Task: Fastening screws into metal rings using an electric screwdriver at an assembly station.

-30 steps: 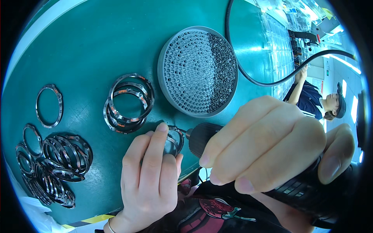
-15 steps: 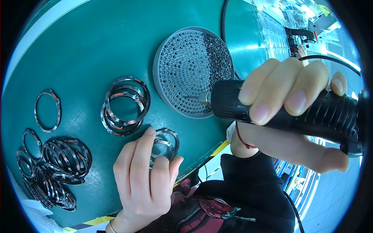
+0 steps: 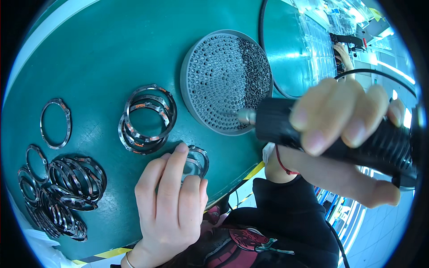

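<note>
Evidently the step is picking up a screw; the right hand (image 3: 342,116) has its fingers wrapped round the black electric screwdriver (image 3: 279,123), its motion-blurred bit over the perforated half of the round grey screw tray (image 3: 183,85), beside the heap of small dark screws (image 3: 258,71); whether the bit touches a screw, I cannot tell. To do this well, I would tilt the driver more upright, square over one filled hole, and press lightly; a slanted bit may slip off the head. Meanwhile the left hand (image 3: 170,201) rests by the table (image 3: 134,44) edge, fingers bent over the dark metal rings (image 3: 206,161); how firmly they grasp is hidden; a steady hold there, fingertips clear of the screw holes, should spare realigning.
</note>
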A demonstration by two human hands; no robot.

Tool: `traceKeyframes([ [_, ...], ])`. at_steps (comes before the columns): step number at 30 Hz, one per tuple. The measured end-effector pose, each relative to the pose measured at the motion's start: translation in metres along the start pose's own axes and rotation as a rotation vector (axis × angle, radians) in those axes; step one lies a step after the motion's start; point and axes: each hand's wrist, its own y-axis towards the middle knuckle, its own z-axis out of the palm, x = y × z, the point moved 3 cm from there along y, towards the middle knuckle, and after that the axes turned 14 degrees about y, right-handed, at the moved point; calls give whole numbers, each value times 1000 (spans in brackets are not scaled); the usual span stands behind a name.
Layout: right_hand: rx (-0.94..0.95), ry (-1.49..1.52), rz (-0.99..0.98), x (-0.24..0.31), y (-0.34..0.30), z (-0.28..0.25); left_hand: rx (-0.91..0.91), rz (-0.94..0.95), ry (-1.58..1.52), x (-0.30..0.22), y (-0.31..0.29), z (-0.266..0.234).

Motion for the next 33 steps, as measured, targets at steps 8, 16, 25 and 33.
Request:
traceKeyframes([
  [8,-80,-28,-84,3,-6,12,5,-4,38,-1,0,2],
  [16,41,-28,-22,-7,-5,-12,-10,5,54,-3,0,3],
  [25,37,-23,-11,-7,0,-6,3,2,60,-3,1,1],
  [33,49,6,-8,-10,0,-2,5,-6,56,-1,-2,2],
])
